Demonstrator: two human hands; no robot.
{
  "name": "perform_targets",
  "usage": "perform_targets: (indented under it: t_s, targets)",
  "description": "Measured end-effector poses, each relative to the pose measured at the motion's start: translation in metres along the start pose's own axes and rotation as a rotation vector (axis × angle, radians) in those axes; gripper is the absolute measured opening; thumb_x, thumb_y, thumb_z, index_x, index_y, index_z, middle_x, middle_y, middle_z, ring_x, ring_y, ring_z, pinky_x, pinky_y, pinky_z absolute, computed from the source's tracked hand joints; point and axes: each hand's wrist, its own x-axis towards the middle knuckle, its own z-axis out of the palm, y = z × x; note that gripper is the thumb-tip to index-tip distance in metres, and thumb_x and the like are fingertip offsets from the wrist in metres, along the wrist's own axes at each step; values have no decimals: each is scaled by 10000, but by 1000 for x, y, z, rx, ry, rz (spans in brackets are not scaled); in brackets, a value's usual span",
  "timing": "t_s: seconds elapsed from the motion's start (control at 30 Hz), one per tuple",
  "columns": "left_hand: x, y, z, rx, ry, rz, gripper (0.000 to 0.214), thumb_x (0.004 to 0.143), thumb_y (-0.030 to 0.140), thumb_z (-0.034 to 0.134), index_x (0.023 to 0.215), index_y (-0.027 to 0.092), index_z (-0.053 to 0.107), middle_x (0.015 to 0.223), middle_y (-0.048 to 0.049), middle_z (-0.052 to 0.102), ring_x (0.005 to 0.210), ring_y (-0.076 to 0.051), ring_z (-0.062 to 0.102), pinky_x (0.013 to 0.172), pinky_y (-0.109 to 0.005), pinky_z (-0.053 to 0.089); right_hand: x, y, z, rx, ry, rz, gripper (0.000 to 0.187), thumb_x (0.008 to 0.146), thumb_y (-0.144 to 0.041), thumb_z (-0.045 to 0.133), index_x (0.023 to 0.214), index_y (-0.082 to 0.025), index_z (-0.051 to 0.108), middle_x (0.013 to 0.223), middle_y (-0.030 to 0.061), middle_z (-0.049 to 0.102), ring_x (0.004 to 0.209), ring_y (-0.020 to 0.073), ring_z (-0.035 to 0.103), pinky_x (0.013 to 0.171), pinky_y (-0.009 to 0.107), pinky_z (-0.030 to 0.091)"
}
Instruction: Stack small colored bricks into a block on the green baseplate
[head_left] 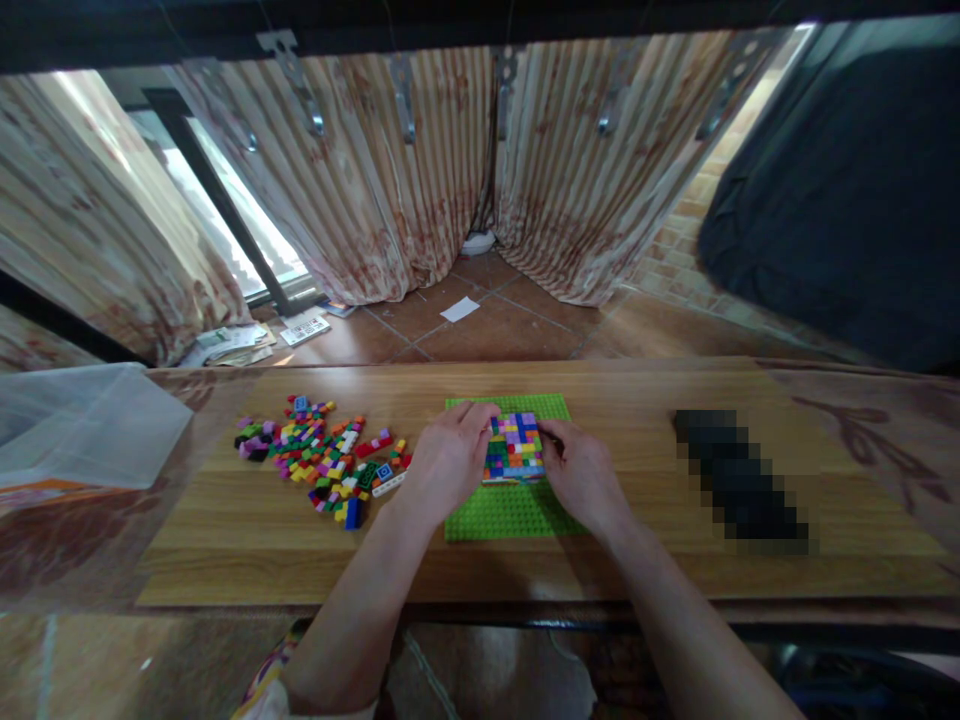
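Observation:
A block of many-coloured toy bricks (514, 445) stands over the green baseplate (506, 515). My left hand (450, 450) closes on its left side, fingers curled over the upper left edge. On the opposite side, my right hand (585, 470) grips the block with thumb and fingers near its upper right corner. The tips of several fingers are hidden behind the block or the hands. Whether the block is joined to the baseplate or held just above it, I cannot tell.
Loose bricks (315, 450) lie heaped on the wooden board (225, 550) to the left, some close to my left forearm. A translucent plastic bin (90, 430) stands at the far left. On the right lies a dark pixelated object (735, 480).

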Motion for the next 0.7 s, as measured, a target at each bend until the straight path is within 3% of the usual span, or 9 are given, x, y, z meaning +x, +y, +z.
perform_targets:
  t_s: [0.33, 0.7]
  targets:
    - [-1, -2, 1, 30, 22, -15, 243, 913, 147, 455, 1112, 195, 585, 1023, -62, 687, 882, -191, 645, 814, -329, 513, 0, -1, 1, -12, -11, 22, 310, 893, -163, 435, 1011, -167, 722, 973, 94, 744, 864, 217, 684, 779, 301, 481]
    - [6, 3, -3, 128, -35, 25, 265, 860, 110, 472, 1085, 181, 592, 964, -59, 693, 861, -194, 646, 810, -322, 513, 0, 0, 0, -12, -26, 15, 303, 894, -155, 448, 1029, -171, 719, 971, 87, 742, 850, 208, 678, 767, 287, 464]
